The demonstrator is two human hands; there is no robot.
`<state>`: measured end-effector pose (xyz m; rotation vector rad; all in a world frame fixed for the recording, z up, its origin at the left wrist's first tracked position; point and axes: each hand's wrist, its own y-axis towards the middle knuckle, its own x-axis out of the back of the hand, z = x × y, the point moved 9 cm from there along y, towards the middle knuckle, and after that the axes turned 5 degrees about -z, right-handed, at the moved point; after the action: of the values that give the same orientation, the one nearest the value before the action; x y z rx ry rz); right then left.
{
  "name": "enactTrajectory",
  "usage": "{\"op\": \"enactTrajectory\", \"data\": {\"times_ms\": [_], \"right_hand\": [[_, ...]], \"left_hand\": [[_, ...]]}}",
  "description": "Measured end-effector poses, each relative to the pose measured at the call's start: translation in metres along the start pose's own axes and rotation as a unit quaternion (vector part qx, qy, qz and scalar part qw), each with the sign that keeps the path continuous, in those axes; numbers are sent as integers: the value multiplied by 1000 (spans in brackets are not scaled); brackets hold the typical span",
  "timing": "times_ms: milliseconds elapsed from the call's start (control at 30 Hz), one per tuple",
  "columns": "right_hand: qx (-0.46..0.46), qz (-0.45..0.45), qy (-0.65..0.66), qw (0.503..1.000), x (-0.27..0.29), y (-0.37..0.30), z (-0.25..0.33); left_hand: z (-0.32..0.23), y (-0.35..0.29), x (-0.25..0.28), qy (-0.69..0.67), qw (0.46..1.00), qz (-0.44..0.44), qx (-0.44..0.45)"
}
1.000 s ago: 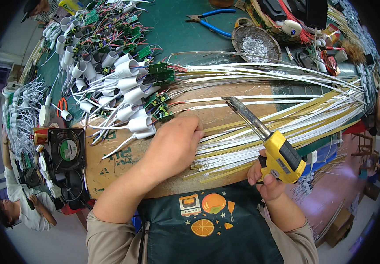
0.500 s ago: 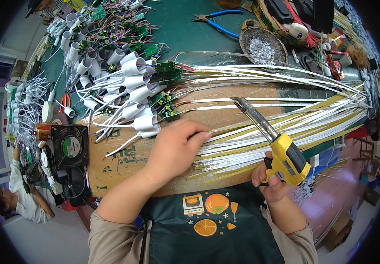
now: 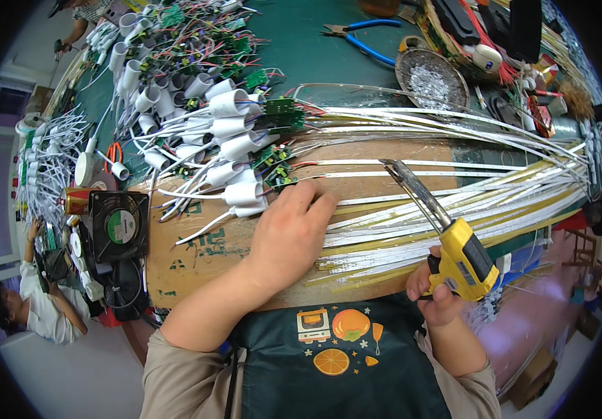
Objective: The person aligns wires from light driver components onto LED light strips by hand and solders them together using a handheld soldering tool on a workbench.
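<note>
My left hand [image 3: 292,229] rests over the cardboard, fingers curled at the lower edge of a row of green circuit boards [image 3: 271,162]. Whatever its fingertips pinch is hidden beneath them. White plastic lamp tubes [image 3: 243,190] with white cords lie just left of that hand. Thin white and yellow LED strips [image 3: 412,237] fan out to the right, some joined to the boards by red wires. In my right hand [image 3: 439,297] is a yellow and black soldering gun [image 3: 465,258], gripped by its handle. Its dark tip points up and left, above the strips.
A round dish [image 3: 432,80] of silvery bits and blue-handled pliers [image 3: 363,38] lie at the back. A black fan [image 3: 118,225] stands left of the cardboard [image 3: 196,272]. More tubes and boards [image 3: 175,77] pile up at the far left. Another person [image 3: 53,307] sits at left.
My left hand has moved from the strip ends up toward the boards, its fingers now at the lowest board. The soldering gun stays held over the strips; the whole view has shifted slightly.
</note>
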<state>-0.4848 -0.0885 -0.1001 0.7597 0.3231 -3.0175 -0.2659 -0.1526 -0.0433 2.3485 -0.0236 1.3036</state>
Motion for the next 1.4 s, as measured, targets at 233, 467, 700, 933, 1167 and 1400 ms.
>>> {"op": "enactTrajectory", "data": {"times_ms": [233, 467, 700, 933, 1167, 1400], "right_hand": [[16, 1, 1, 1000, 5, -1, -2], [25, 9, -16, 1000, 3, 0, -3], [36, 15, -24, 999, 4, -1, -2], [42, 18, -27, 999, 4, 0, 0], [39, 30, -25, 998, 2, -2, 0], [-10, 0, 5, 1000, 1, -2, -2]], "left_hand": [[-2, 9, 44, -11, 998, -41, -43], [101, 37, 148, 193, 940, -280, 24], [124, 68, 184, 242, 902, -355, 31], [150, 91, 174, 253, 933, -243, 86], [125, 75, 179, 198, 931, -301, 61], [30, 43, 170, 217, 959, -180, -16]]}}
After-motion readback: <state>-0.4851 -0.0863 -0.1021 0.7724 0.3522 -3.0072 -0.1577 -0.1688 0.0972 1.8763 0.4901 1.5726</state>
